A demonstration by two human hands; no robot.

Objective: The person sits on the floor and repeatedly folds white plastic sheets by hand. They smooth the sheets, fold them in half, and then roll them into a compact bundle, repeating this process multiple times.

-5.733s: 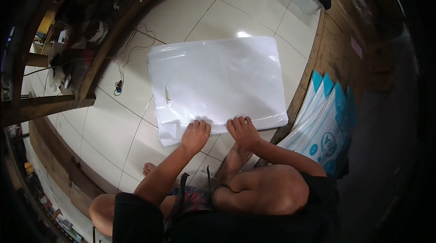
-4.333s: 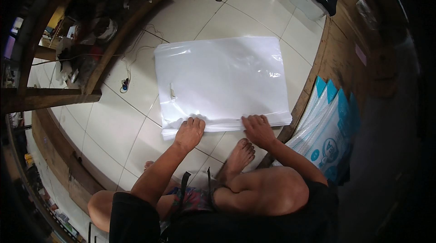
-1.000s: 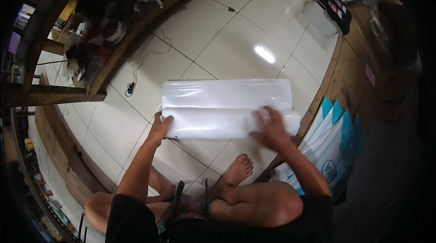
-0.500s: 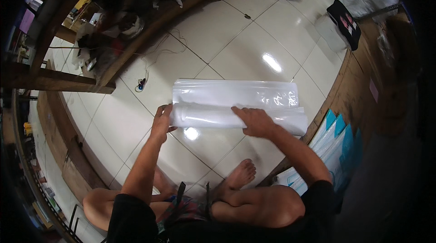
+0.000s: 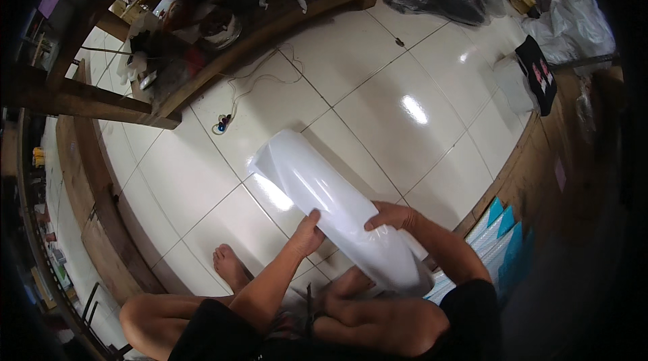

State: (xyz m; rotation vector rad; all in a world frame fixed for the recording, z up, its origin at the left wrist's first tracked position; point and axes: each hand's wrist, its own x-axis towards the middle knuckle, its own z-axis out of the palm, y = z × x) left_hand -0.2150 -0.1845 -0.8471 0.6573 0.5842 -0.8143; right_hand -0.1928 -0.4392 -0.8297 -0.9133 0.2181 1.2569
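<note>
A loose roll of glossy white plastic sheet (image 5: 324,192) slants over the tiled floor, its far end up and left, its near end by my right knee. My left hand (image 5: 308,234) grips the roll's near edge at about the middle, thumb on top and fingers hidden underneath. On the other side, my right hand (image 5: 393,218) is closed on the roll with the thumb lying across its top. The near end looks slightly blurred, and a loose flap shows there beside my right forearm.
White packs with blue-green edges (image 5: 496,239) lie at my right, beside a wooden board (image 5: 540,152). A pale bin (image 5: 514,84) with a black pouch (image 5: 538,76) stands farther back. Thin cords with a small dark-blue object (image 5: 221,125) lie near the wooden shelf frame (image 5: 223,57).
The sheet was lying flat and partly folded across the floor. Now it is rolled up, lifted and turned diagonally. Both hands have moved nearer me, the left one also rightward.
</note>
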